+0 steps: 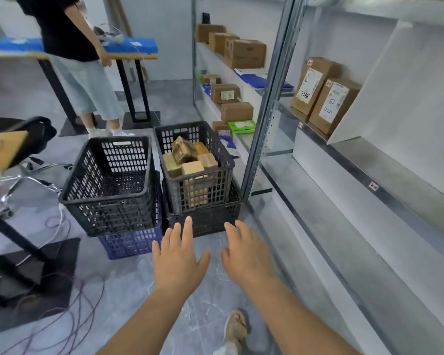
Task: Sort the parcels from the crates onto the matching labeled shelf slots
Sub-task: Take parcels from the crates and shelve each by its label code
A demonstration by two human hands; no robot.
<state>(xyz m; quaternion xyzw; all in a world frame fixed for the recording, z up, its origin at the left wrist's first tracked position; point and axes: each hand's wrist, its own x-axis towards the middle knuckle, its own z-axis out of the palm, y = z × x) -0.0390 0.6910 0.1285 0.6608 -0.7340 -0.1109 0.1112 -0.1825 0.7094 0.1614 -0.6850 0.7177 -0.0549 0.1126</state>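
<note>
Both hands reach forward over the grey floor with fingers straight and spread, holding nothing: the left hand (176,257) and the right hand (246,254) hang side by side, short of the crates and touching neither. Ahead of them a black crate (222,162) holds a jumble of brown parcels (190,156) and sits on top of a lower black crate (208,221). To its left an empty black crate (108,185) is stacked on a blue crate (131,243). The metal shelf unit (267,103) runs along the right, with two labelled boxes (326,96) leaning on an upper shelf above a small slot tag (300,125); its writing is probably a number, too blurred to read. Another person (75,60) stands at a table (128,56) beyond the crates.
</note>
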